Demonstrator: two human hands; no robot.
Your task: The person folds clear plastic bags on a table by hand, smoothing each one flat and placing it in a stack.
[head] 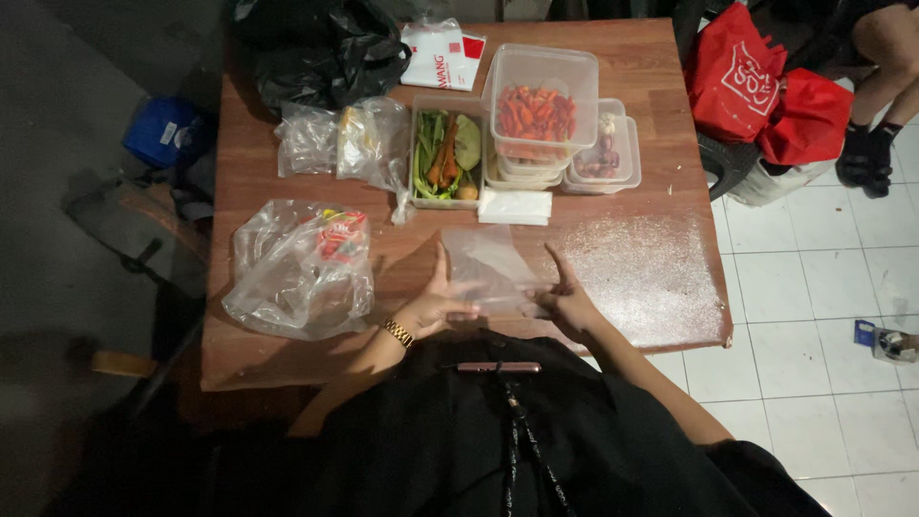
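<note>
Head view, looking down at a brown wooden surface point(287, 359). Both hands on one clear plastic bag point(488, 263) lying flat at the near centre edge. Left hand point(436, 304) has a grip on the bag's near left part, thumb pointing far, gold wristwatch point(398, 333) on that wrist. Right hand point(567, 302) pinches the near right edge, index finger sticking out toward the far side. Bag looks empty; can't tell if its mouth is parted or still flat. My read: the step in hand is spreading or opening this bag. Next move would need the two layers rubbed apart at the mouth, thin film clings, so a light pinch and slide rather than a pull. Far centre: open tub of green beans, carrot and other veg point(445, 153), to its right a stack of clear tubs topped by one with red chillies point(536, 113), then a smaller tub with shallots point(603, 153). White folded tissue point(515, 206) just near the stack. Left: crumpled clear bag with a red packet inside point(299, 268), two more clear bags point(345, 139) farther back, black bin bag point(321, 48) at the far left corner. Red shopping bags point(766, 91) off the surface at far right; another person's legs point(876, 86) there too.
</note>
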